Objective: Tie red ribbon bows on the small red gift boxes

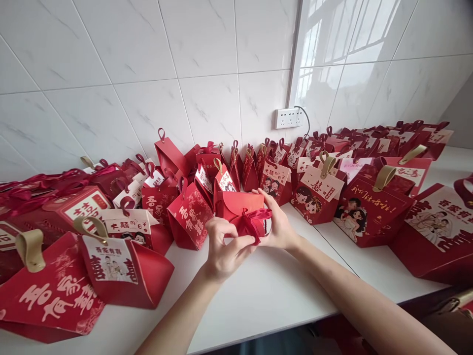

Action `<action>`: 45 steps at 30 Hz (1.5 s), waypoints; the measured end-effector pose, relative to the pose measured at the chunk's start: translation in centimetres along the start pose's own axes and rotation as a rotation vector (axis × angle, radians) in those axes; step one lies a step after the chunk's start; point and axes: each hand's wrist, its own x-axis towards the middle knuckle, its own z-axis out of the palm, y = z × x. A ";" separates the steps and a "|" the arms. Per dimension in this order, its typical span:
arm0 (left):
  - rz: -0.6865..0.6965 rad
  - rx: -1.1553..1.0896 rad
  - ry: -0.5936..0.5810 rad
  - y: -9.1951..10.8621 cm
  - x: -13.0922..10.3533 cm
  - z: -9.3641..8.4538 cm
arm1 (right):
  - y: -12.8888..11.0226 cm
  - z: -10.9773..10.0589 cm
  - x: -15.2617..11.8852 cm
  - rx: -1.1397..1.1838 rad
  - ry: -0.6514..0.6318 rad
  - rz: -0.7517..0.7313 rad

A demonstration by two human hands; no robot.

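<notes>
A small red gift box (226, 203) with a dark red ribbon bow (251, 221) on its front is held up above the white table. My right hand (277, 224) grips the box at its right side, with the thumb near the top edge. At the lower left, my left hand (226, 246) pinches the ribbon between thumb and fingers. Part of the box's front and underside is hidden behind my fingers. Just left of it stands a red box with white characters (190, 217), apart from my hand.
Many red gift boxes crowd both sides and the back, such as a strap-handled box (114, 266) at left and a couple-printed box (369, 212) at right. The white table (273, 305) ends at a front edge. A power strip (288, 118) sits on the tiled wall (207, 44).
</notes>
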 end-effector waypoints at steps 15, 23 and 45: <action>-0.011 -0.008 -0.001 0.0 0.1 0.0 | -0.2 -0.2 0.2 -0.006 0.006 -0.021; -0.018 -0.027 0.014 0.1 0.0 0.0 | -0.4 -0.1 0.2 -0.022 0.028 -0.040; -0.015 -0.013 0.035 0.2 0.4 -0.1 | -0.8 -0.4 0.4 -0.025 0.002 -0.017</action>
